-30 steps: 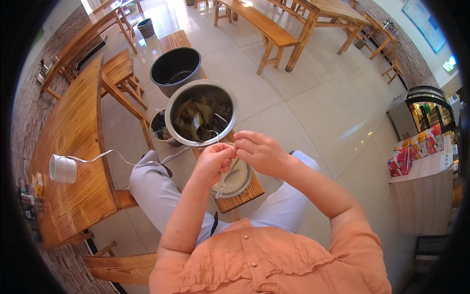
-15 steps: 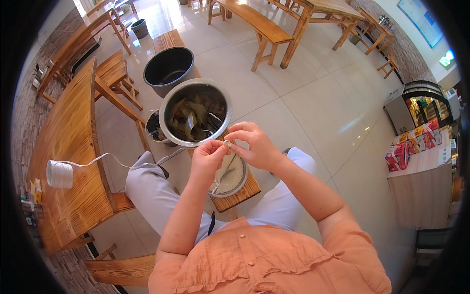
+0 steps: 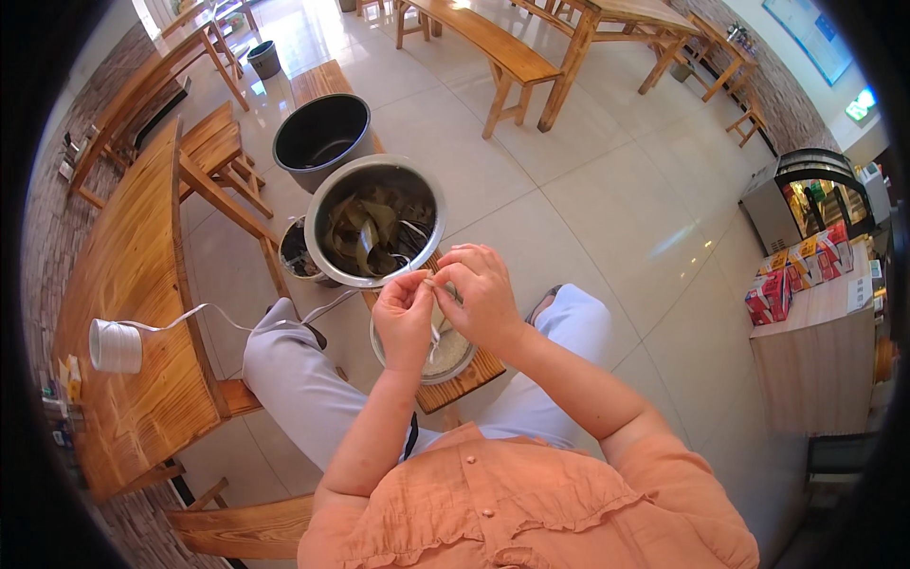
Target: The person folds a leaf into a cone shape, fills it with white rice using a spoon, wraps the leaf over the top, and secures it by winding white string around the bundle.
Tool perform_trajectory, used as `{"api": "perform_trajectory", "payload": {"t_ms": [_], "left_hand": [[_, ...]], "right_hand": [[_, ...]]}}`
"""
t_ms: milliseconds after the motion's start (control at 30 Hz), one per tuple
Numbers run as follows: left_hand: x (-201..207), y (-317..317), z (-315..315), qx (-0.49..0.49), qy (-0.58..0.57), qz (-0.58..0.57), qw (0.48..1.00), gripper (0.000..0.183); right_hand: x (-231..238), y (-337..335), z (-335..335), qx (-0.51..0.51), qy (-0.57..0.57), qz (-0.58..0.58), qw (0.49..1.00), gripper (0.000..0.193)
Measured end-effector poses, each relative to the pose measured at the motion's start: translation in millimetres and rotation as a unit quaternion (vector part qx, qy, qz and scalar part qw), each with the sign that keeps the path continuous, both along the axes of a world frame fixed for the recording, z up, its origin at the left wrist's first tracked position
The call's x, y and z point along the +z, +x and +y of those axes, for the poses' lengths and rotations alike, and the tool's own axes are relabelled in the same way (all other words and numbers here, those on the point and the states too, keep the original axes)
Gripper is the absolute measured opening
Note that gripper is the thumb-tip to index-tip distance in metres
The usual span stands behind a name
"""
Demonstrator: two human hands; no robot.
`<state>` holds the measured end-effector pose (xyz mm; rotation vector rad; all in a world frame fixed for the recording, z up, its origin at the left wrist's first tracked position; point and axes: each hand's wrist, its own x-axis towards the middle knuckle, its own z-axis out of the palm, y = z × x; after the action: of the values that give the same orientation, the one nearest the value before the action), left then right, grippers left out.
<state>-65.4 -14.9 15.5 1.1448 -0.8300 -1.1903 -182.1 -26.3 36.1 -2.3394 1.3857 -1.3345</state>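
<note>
My left hand point(image 3: 403, 311) and my right hand point(image 3: 481, 296) are held together over a shallow metal bowl of white rice point(image 3: 453, 358), fingertips meeting. A small green leaf-wrapped parcel point(image 3: 442, 305) is mostly hidden between them, and my right hand closes around it. A white string point(image 3: 204, 313) runs from a spool point(image 3: 114, 346) on the left wooden table over my knee to my left hand, which pinches it. Just beyond the hands stands a large metal pot of soaked green leaves point(image 3: 370, 228).
The bowls stand on a low wooden bench point(image 3: 469, 381) between my knees. A dark empty pot point(image 3: 322, 142) and a small metal container point(image 3: 298, 256) sit behind it. A long wooden table point(image 3: 123, 275) is at left, more benches and tables at the back, and a counter with red packets point(image 3: 791, 284) at right.
Both hands have stayed above the rice bowl. The fingertips have drawn closer together around the parcel, and the string still leads to the spool.
</note>
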Motion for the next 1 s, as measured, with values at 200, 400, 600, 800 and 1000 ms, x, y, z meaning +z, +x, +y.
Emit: {"api": "perform_trajectory", "payload": {"t_ms": [200, 400, 600, 800, 1000], "left_hand": [[-0.4, 12.3, -3.5, -0.073, -0.023, -0.071, 0.995, 0.006], [9.2, 27.8, -10.2, -0.171, -0.058, -0.250, 0.951, 0.005], [13.2, 31.2, -6.0, -0.234, 0.048, -0.010, 0.971, 0.008], [14.6, 27.5, -4.0, -0.189, 0.173, 0.155, 0.954, 0.011], [7.7, 22.9, -2.7, -0.152, 0.102, -0.003, 0.983, 0.011]], "right_hand": [[0.7, -0.4, -2.6, -0.008, 0.035, -0.030, 0.999, 0.009], [-2.1, -6.1, -7.2, 0.010, 0.082, -0.041, 0.996, 0.007], [-5.8, -20.7, -17.4, 0.143, 0.402, -0.224, 0.876, 0.009], [4.7, -13.3, -4.1, 0.047, 0.247, -0.098, 0.963, 0.010], [7.7, -11.6, -0.4, 0.059, 0.213, -0.071, 0.973, 0.007]]}}
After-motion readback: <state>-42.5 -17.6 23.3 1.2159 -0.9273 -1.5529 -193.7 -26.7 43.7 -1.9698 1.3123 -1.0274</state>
